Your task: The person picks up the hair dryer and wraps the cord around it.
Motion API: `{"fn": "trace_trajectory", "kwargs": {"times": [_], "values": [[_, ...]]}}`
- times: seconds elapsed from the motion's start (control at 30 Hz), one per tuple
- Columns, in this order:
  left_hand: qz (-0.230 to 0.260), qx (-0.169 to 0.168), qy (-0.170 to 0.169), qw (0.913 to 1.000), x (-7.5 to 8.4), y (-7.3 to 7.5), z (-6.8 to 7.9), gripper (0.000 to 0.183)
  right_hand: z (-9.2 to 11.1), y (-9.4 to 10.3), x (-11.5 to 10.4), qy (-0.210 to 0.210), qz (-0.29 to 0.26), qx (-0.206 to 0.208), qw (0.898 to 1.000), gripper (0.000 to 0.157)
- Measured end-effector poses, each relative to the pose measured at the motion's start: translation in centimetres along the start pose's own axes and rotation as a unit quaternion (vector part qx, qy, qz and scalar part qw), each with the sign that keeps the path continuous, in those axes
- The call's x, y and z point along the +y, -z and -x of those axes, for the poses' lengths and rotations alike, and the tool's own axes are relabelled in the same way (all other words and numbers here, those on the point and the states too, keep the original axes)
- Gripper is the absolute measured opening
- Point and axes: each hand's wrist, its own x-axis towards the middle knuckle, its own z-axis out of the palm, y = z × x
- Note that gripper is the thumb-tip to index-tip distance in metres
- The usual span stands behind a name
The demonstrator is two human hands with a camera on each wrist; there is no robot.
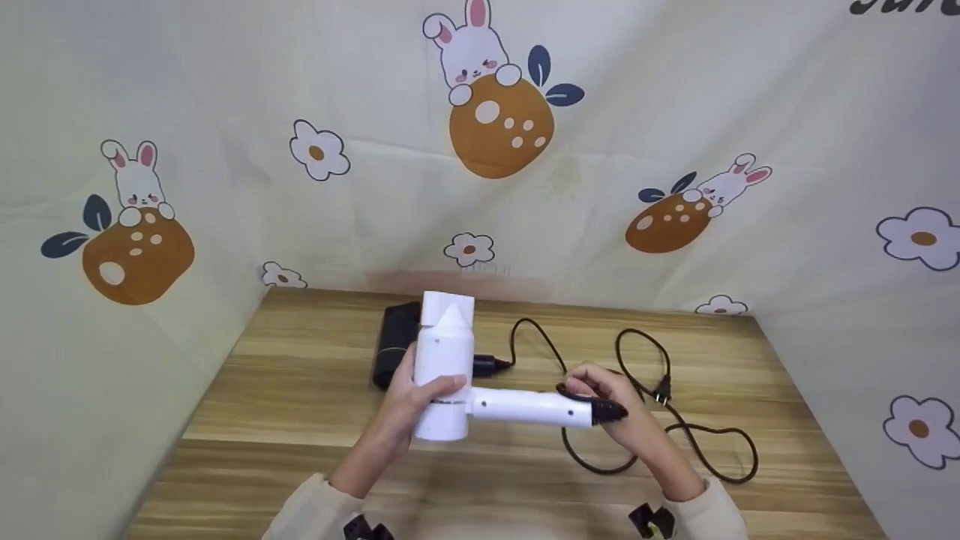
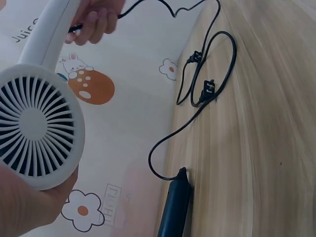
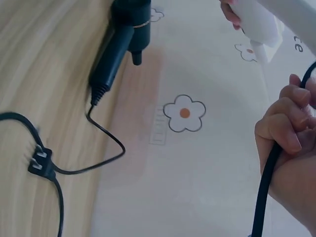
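Raised above the table, a white hair dryer (image 1: 444,356) is gripped round its barrel by my left hand (image 1: 409,401), with the thumb across the front. Its nozzle points away toward the back wall, and its handle extends to the right. The round slotted air inlet (image 2: 34,123) faces the left wrist camera. At the handle's end, my right hand (image 1: 619,386) curls its fingers round the dryer's black power cord (image 3: 266,192), close to the black cord sleeve (image 1: 609,411). Part of the right palm is hidden behind that sleeve.
A black hair dryer (image 1: 390,352) lies at the back of the wooden table (image 1: 300,420), partly behind the white one. Black cord (image 1: 742,433) loops over the right side, with a plug (image 1: 661,390) on it. Printed cloth walls (image 1: 360,217) enclose the table's back and sides.
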Motion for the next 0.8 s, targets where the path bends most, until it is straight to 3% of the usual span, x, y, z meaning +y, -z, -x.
{"fn": "trace_trajectory", "kwargs": {"times": [0.1, 0.2, 0.43, 0.53, 0.67, 0.8], "values": [[0.0, 0.03, -0.004, 0.9996, 0.2, -0.1, -0.1, 0.067, 0.4, -0.7, 0.5, -0.008, 0.069, 0.047, 0.997, 0.016], [-0.007, 0.062, -0.005, 0.998, 0.4, -0.1, -0.1, 0.068, 0.8, -1.2, 0.7, -0.015, 0.12, 0.065, 0.991, 0.016], [-0.031, 0.107, -0.022, 0.9935, 0.4, -0.2, -0.3, 0.071, 1.2, -2.0, 0.5, 0.049, 0.211, 0.076, 0.973, 0.011], [-0.049, 0.115, -0.033, 0.9916, 0.3, -0.1, -0.4, 0.073, 1.5, -2.3, 0.1, 0.077, 0.256, 0.067, 0.961, 0.011], [-0.1, 0.12, -0.063, 0.9857, 0.0, 0.1, -0.6, 0.079, 1.7, -2.3, -0.6, 0.133, 0.319, 0.052, 0.937, 0.014], [-0.144, 0.114, -0.076, 0.98, -0.2, 0.4, -0.7, 0.084, 1.8, -1.9, -1.0, 0.188, 0.349, 0.051, 0.917, 0.011]]}}
